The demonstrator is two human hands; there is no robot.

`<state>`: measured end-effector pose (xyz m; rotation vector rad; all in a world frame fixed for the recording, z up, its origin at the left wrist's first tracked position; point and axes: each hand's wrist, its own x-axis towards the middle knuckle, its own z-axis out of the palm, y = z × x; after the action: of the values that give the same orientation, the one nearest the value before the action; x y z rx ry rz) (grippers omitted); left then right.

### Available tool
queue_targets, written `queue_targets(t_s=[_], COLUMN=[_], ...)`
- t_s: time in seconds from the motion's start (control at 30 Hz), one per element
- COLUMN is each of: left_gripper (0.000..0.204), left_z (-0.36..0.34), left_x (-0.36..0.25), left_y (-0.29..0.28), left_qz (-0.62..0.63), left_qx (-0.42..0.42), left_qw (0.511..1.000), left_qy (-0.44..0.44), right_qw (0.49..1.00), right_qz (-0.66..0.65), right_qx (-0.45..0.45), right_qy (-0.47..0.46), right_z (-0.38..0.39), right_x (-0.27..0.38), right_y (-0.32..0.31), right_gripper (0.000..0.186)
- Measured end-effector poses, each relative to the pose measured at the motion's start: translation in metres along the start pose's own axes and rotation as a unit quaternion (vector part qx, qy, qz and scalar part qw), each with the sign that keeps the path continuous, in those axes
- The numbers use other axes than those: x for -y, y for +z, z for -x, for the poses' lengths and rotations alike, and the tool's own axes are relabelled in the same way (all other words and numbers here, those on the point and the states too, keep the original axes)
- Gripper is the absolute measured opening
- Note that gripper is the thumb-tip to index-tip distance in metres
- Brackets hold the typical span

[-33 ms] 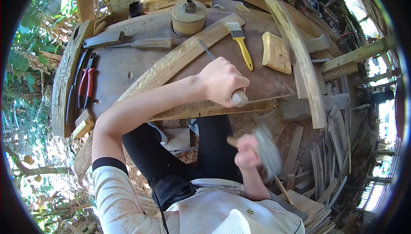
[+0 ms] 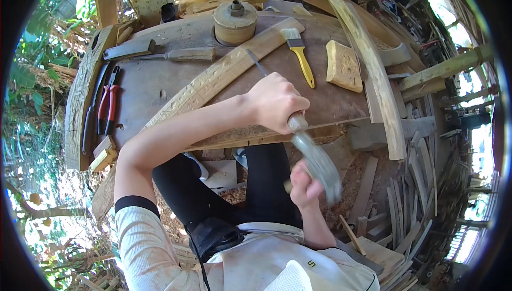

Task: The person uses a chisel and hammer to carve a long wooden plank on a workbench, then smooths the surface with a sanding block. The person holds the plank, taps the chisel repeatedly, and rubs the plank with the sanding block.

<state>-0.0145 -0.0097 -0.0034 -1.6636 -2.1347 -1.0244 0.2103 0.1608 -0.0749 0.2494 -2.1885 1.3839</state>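
Observation:
My left hand (image 2: 278, 102) is closed around the handle of a chisel (image 2: 256, 61). Its thin blade slants up and left, with the tip over a long wooden plank (image 2: 210, 82) that shows cut marks on its face. The handle's butt end sticks out below my fist. Lower down, my right hand (image 2: 306, 185) is wrapped round the short handle of a hammer (image 2: 318, 164). The grey, motion-blurred head of this hammer reaches up to the chisel's butt; whether they touch I cannot tell.
On the workbench (image 2: 144, 88) lie red-handled pliers (image 2: 111, 102), a wooden-handled tool (image 2: 191, 54), a yellow-handled brush (image 2: 302, 62) and a wood block (image 2: 343, 66). A round pot (image 2: 234, 24) stands at the back. A long pole (image 2: 373, 72) and several wood strips (image 2: 410, 190) flank the right.
My right hand has swung the hammer up and left, bringing its head to the butt of the chisel. My left hand and the plank have hardly moved.

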Motion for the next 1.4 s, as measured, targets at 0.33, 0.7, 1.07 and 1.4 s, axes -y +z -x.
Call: queue_targets(t_s=[0.33,0.7,1.07,1.4], left_gripper=[0.017,0.014,0.018,0.017], left_z=[0.005,0.003,0.001,0.009], left_x=[0.003,0.005,0.006,0.011], left_y=[0.008,0.017,0.02,0.023], left_qz=[-0.004,-0.042,-0.066,-0.068], left_qx=[0.057,0.064,0.115,0.099], left_qw=[0.998,0.997,0.991,0.993], left_qy=[-0.001,0.019,0.012,0.021], right_qw=[0.995,0.966,0.971,0.952], right_qz=[-0.027,-0.248,-0.217,-0.259], right_qx=[0.039,-0.071,-0.086,-0.05], right_qy=[0.084,0.015,0.052,0.152], right_z=[0.011,0.015,0.02,0.01], right_x=[-0.014,-0.004,-0.016,0.002], right_y=[0.015,0.033,0.038,0.035], right_gripper=[0.047,0.056,0.053,0.039])
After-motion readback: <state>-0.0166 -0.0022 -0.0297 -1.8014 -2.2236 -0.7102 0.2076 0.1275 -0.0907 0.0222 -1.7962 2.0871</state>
